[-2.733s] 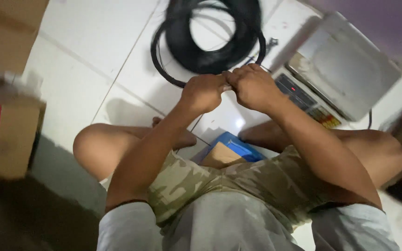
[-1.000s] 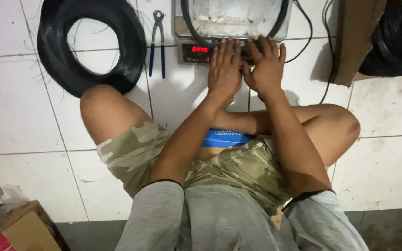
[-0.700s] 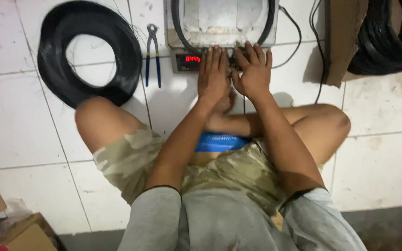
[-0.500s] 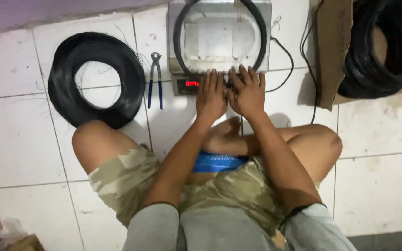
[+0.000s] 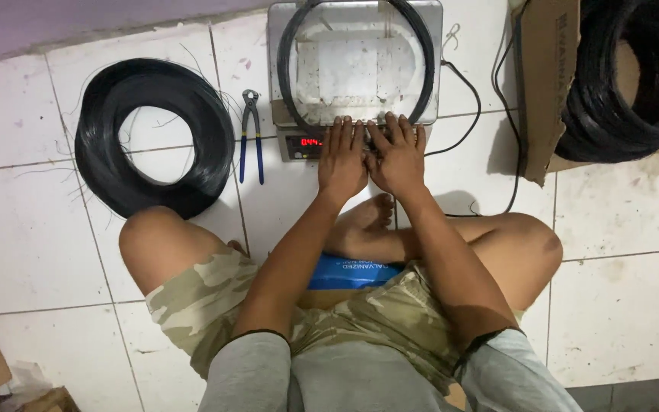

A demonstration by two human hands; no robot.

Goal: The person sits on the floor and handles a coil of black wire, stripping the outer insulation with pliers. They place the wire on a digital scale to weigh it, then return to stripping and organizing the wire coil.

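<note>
The thin loop of black wire [image 5: 293, 69] lies flat on the scale [image 5: 436, 53], a single slim ring that runs around the pale metal pan and nearly fills it from side to side. Its near edge sits just at the front of the pan, right under the fingertips. Both hands are down there together: the left hand [image 5: 342, 156] and the right hand [image 5: 398, 156] lie side by side, palms down, fingers stretched forward and spread flat onto the loop's near edge, touching each other at the thumbs. They press rather than grip; nothing is clamped in either. A red display [image 5: 308, 142] glows on the scale's front, partly covered by the left hand.

To the left on the white tiled floor [image 5: 32, 252] sits a far thicker coil [image 5: 101, 152] of black wire, and between it and the scale lie blue-handled pliers [image 5: 250, 137]. At top right a second heavy coil [image 5: 612, 114] rests on a sheet of cardboard [image 5: 547, 91].

Against half a second ago, the hands have hardly shifted on the front of the pan; the view has tilted up a little, showing the whole pan.
</note>
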